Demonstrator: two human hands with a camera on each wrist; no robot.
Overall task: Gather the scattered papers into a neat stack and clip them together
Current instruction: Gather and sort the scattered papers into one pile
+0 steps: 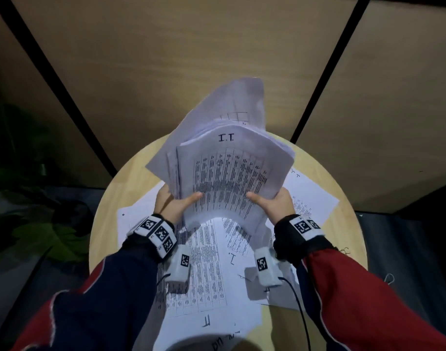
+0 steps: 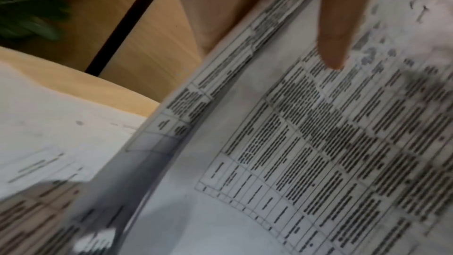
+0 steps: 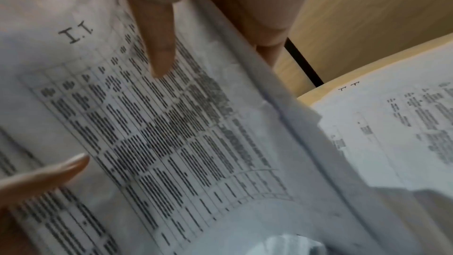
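A thick bundle of printed sheets [image 1: 227, 168] is held up above the round table, its top page marked "I.T." over a dense table of text. My left hand [image 1: 175, 201] grips the bundle's left lower edge, thumb on the front page. My right hand [image 1: 270, 201] grips the right lower edge the same way. The bundle's upper pages fan out unevenly and the lower edge curls. In the left wrist view my thumb [image 2: 340, 32] presses the printed bundle [image 2: 318, 143]. In the right wrist view my thumb [image 3: 159, 46] lies on the bundle [image 3: 171, 133]. No clip is visible.
Several more printed sheets [image 1: 211, 269] lie loose on the round wooden table [image 1: 108, 224], one sheet [image 1: 313, 196] to the right. Beige wall panels with black seams stand behind. A green plant [image 1: 47, 236] sits low at the left.
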